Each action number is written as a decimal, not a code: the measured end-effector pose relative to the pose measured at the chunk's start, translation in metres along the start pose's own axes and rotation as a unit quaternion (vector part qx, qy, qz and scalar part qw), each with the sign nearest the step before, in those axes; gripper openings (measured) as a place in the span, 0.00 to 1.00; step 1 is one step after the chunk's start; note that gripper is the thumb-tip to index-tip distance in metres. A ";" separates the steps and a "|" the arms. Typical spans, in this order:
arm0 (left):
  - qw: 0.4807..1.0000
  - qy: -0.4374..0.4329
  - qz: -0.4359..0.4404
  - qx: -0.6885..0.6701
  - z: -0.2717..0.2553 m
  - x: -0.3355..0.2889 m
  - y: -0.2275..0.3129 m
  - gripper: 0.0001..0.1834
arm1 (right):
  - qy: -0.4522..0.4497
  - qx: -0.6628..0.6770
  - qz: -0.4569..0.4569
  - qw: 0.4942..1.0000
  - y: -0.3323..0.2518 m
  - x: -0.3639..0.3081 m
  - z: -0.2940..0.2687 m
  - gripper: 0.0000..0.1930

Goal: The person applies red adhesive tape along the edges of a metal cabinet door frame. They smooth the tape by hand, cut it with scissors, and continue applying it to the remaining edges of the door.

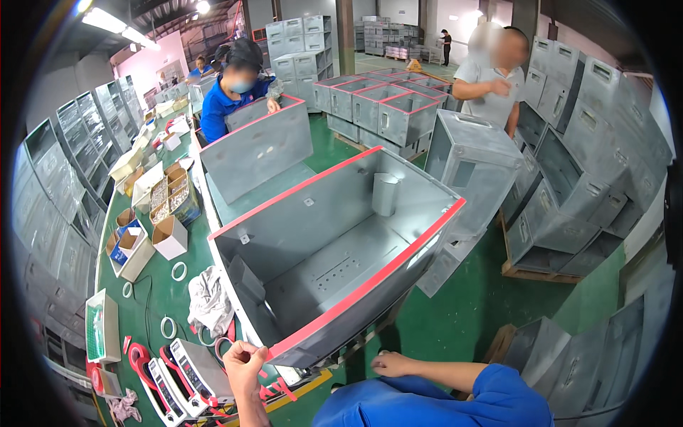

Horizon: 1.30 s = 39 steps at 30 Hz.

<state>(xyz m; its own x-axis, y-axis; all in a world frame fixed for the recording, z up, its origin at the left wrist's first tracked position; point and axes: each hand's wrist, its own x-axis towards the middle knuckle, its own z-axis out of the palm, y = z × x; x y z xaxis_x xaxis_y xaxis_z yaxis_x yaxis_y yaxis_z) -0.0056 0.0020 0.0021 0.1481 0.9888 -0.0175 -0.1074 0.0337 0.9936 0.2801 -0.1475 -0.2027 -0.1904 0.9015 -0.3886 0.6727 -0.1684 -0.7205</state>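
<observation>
Green tabletop (200, 245) has the open-topped grey sheet-metal box (313, 231) along its near right edge, mouth up, likely for reach; left hand (245, 364) pinches flat red tape strip (366, 286) at box's near-left corner, right hand (395, 364) half-curled, grip unclear.

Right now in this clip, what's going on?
The person's left hand touches the red strip at the near-left corner of an open grey metal box. The right hand is low, apart from the box. Farther along the bench, a co-worker in blue is handling a grey panel-sided piece with red edging.
</observation>
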 end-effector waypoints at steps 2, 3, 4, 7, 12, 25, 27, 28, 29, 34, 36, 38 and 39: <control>1.000 -0.001 0.000 0.000 0.001 0.000 0.000 0.11 | -0.045 -0.064 0.120 0.990 0.064 -0.012 0.034 0.22; 1.000 -0.002 0.000 0.001 0.002 0.000 0.000 0.11 | -0.081 -0.048 0.178 0.979 0.072 -0.018 0.037 0.23; 1.000 -0.001 -0.002 0.004 0.002 0.000 0.001 0.11 | -0.088 -0.065 0.186 0.976 0.079 -0.018 0.039 0.23; 1.000 0.003 -0.010 0.007 -0.001 0.000 0.001 0.11 | -0.126 -0.108 0.199 0.966 0.081 -0.019 0.033 0.24; 1.000 0.002 -0.011 -0.004 -0.001 -0.001 0.001 0.11 | -0.193 -0.119 0.181 0.957 0.070 -0.012 0.029 0.25; 0.993 0.035 0.029 0.106 -0.010 -0.003 -0.005 0.10 | -0.218 -0.026 0.117 0.968 0.080 -0.003 0.034 0.27; 0.998 0.011 0.009 0.060 -0.002 -0.004 -0.003 0.09 | -0.235 -0.022 0.068 0.969 0.044 -0.016 0.002 0.27; 0.997 -0.009 0.003 0.079 0.003 -0.003 0.003 0.10 | -0.264 0.075 0.122 0.954 0.004 -0.026 -0.028 0.24; 0.995 -0.030 -0.004 0.098 0.005 -0.002 0.010 0.11 | -0.213 0.180 0.103 0.955 -0.015 -0.035 -0.045 0.21; 0.998 -0.023 -0.056 0.024 0.008 -0.006 0.010 0.09 | 0.319 0.170 -0.269 0.893 -0.163 -0.075 -0.172 0.28; 0.998 -0.007 -0.053 0.016 0.002 -0.009 0.011 0.09 | 0.601 0.091 -0.281 0.742 -0.203 -0.075 -0.198 0.31; 0.998 -0.006 -0.057 0.025 0.002 -0.009 0.011 0.09 | 0.696 0.100 -0.313 0.639 -0.215 -0.076 -0.225 0.26; 0.998 -0.008 -0.054 0.025 0.003 -0.008 0.011 0.09 | 0.708 0.127 -0.314 0.619 -0.210 -0.081 -0.239 0.26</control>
<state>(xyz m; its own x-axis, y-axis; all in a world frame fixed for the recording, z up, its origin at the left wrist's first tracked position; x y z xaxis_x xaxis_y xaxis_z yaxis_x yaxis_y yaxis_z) -0.0052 -0.0063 0.0139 0.1726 0.9772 -0.1239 -0.0415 0.1329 0.9903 0.3252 -0.0892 0.1177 0.5818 0.2363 0.7782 0.6149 0.4985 -0.6111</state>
